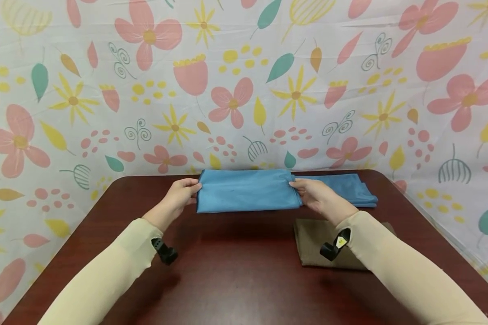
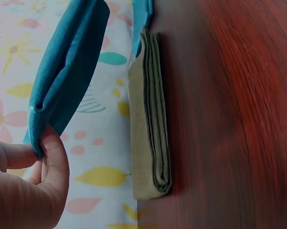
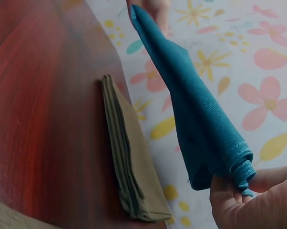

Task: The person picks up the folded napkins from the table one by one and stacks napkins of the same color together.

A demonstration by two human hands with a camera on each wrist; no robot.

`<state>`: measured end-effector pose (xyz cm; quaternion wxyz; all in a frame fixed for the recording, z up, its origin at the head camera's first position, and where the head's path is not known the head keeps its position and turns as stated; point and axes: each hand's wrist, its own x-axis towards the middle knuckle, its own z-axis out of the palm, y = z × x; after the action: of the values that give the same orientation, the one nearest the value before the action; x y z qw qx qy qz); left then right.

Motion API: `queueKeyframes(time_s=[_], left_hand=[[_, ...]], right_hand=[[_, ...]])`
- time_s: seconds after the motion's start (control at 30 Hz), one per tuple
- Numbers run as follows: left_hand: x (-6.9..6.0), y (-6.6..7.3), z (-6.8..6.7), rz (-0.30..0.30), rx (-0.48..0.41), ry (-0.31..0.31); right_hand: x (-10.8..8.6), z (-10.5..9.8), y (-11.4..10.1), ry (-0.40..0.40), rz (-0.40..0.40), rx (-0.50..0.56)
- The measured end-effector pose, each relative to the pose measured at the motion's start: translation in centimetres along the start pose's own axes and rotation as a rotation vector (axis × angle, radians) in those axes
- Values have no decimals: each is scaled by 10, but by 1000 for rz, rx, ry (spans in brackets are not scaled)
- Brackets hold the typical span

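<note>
A folded blue cloth (image 1: 248, 190) is held up flat above the far part of the table, stretched between both hands. My left hand (image 1: 178, 198) pinches its left end between thumb and fingers; in the left wrist view the hand (image 2: 34, 183) grips the cloth (image 2: 69, 67) at its lower corner. At the other end my right hand (image 1: 318, 198) pinches the layered edge. The right wrist view shows the hand (image 3: 258, 198) around the rolled-looking folds of the cloth (image 3: 200, 109).
Another folded blue cloth (image 1: 345, 188) lies at the table's back right. In front of it, partly under my right forearm, is a folded brown cloth (image 1: 317, 243). A flower-patterned sheet (image 1: 236, 122) hangs behind the dark red table (image 1: 236, 280).
</note>
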<state>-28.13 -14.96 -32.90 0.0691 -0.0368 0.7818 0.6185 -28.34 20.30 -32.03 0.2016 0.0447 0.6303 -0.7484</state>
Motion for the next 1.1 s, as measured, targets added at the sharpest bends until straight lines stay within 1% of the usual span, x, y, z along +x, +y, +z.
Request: queueKeyframes(time_s=[0.1,0.3,0.57,0.73,0.93,1.1], left_hand=[[3,0,6,-1,-17,4],[8,2,16,-17,-53,10],[12,9,26,-19,-128,-13],[14,12,33,-6,-140,-10],[19,17,43,14,-143,-12],[22,18,52,9,-160,-17]], right_hand=[[0,-6,-2,-10,-5,-19],[0,-15,-12,8,-5,-53],[-1,-27,-20,-15,-33,-71],[-1,-35,-23,-20,-31,-80],[0,-46,-28,-1,-27,-95],[2,-56,-32,-7,-13,-154]])
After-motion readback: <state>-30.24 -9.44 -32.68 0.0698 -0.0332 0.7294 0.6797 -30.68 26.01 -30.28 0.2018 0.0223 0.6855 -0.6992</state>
